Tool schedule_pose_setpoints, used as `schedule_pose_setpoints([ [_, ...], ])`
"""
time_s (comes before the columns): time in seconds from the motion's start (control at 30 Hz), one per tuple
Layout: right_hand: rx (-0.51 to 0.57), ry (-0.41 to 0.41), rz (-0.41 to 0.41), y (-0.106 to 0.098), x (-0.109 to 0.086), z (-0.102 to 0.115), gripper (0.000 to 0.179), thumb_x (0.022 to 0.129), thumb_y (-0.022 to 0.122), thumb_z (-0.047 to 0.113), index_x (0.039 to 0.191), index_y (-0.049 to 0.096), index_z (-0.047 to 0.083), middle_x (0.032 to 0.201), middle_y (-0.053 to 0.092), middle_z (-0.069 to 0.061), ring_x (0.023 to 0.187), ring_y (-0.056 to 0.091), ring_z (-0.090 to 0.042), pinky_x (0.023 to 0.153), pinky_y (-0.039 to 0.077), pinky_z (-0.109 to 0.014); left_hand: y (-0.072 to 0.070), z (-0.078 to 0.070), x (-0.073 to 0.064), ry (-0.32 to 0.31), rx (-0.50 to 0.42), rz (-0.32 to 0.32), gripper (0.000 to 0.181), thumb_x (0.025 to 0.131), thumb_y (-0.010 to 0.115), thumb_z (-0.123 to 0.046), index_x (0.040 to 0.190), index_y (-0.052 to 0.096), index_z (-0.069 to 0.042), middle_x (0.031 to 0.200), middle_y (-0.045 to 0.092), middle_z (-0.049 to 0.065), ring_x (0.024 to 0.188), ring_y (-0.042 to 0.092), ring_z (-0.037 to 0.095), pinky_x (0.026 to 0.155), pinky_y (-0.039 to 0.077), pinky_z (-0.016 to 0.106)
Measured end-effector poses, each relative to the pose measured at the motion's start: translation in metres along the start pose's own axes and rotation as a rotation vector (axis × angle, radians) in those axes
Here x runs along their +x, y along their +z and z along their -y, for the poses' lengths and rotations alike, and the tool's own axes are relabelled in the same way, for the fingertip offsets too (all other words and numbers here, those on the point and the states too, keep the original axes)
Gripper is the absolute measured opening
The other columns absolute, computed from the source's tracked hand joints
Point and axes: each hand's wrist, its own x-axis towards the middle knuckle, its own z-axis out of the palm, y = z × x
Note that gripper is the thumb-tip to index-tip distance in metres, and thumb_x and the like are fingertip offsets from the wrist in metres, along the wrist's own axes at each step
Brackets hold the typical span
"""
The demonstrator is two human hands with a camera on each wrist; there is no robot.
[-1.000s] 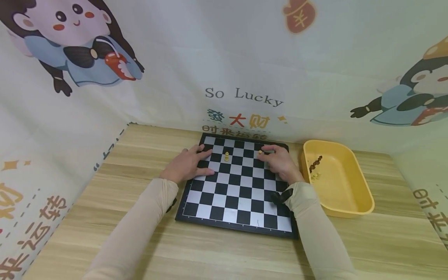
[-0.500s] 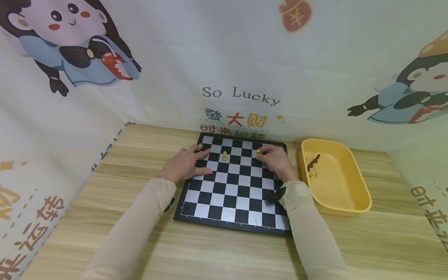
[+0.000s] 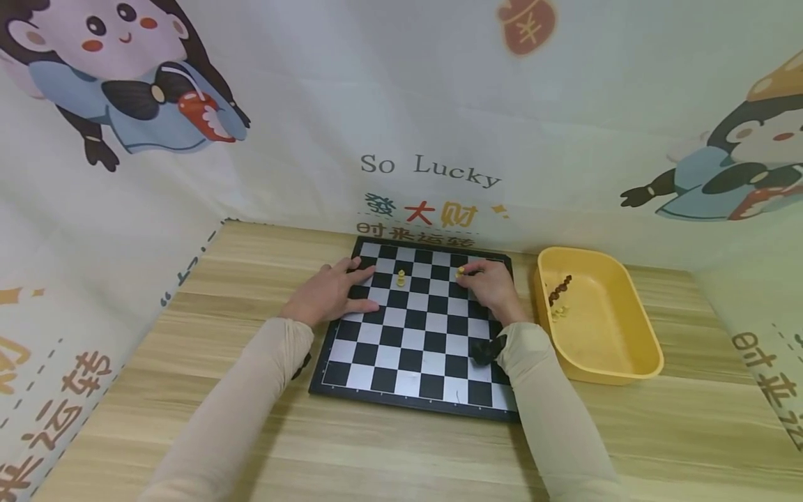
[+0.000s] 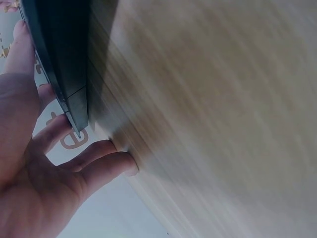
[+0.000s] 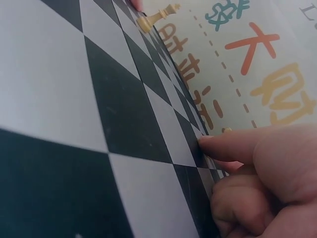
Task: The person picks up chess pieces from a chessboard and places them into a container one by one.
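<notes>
A chessboard (image 3: 410, 383) in a dark frame lies on the wooden table. My left hand (image 3: 323, 293) rests on its left edge with fingers spread; in the left wrist view, that hand (image 4: 44, 163) has some fingers at the board's side (image 4: 59, 54) and others reaching past it. A pale yellow chess piece (image 3: 401, 279) stands upright on the board, and the right wrist view shows this piece (image 5: 157, 18) with a narrow waist. Farther right, my right hand (image 3: 492, 287) pinches a second yellow chess piece (image 3: 461, 272) between thumb and index finger, mostly hidden behind the thumb (image 5: 228, 145).
To the right of the board stands a yellow plastic tub (image 3: 641, 328) holding a row of dark brown pieces (image 3: 560, 291) and several small yellow ones (image 3: 560, 314). A printed cloth (image 3: 301, 139) hangs behind the table, close to the board's far edge.
The whole scene shifts slightly left and up in the head view. Both hands keep their places on the board, and the right hand still pinches its chess piece.
</notes>
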Motion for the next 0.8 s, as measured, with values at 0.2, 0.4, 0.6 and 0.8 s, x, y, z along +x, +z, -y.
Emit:
schedule_pose_setpoints([
  [0.2, -0.001, -0.007, -0.001, 0.001, 0.0002, -0.0003, 0.026, 0.095, 0.071, 0.018, 0.117, 0.072, 0.004, 0.126, 0.067, -0.013, 0.09, 0.052, -0.02, 0.069, 0.041, -0.026, -0.0002, 0.0007, -0.0003, 0.0, -0.002, 0.006, 0.086, 0.09, 0.06, -0.069, 0.159, 0.036, -0.025, 0.168, 0.03, 0.015, 0.144, 0.038, 0.056, 0.12, 0.038, 0.061],
  [0.4, 0.013, -0.016, -0.017, 0.0003, 0.0, -0.0006, 0.025, 0.095, 0.072, 0.02, 0.114, 0.072, 0.003, 0.127, 0.067, -0.013, 0.096, 0.054, -0.021, 0.072, 0.041, -0.025, -0.0005, 0.0014, 0.0019, 0.007, -0.018, 0.0, 0.086, 0.089, 0.061, -0.068, 0.159, 0.036, -0.025, 0.168, 0.03, 0.015, 0.147, 0.037, 0.053, 0.121, 0.036, 0.059],
  [0.6, 0.038, -0.019, -0.012, 0.0006, -0.0006, 0.0011, 0.026, 0.095, 0.072, 0.02, 0.114, 0.071, 0.002, 0.124, 0.067, -0.015, 0.096, 0.054, -0.022, 0.072, 0.042, -0.026, -0.0014, 0.0018, 0.0017, -0.002, -0.019, 0.004, 0.086, 0.09, 0.061, -0.068, 0.16, 0.036, -0.025, 0.168, 0.03, 0.015, 0.146, 0.036, 0.054, 0.122, 0.035, 0.06],
  [0.8, 0.031, -0.003, 0.023, -0.0004, -0.0028, 0.0035, 0.028, 0.096, 0.072, 0.022, 0.117, 0.07, 0.004, 0.125, 0.066, -0.013, 0.098, 0.053, -0.023, 0.073, 0.042, -0.027, 0.0, 0.0015, 0.0007, -0.008, -0.012, 0.006, 0.086, 0.089, 0.061, -0.069, 0.16, 0.035, -0.026, 0.168, 0.029, 0.014, 0.145, 0.037, 0.056, 0.119, 0.038, 0.061],
])
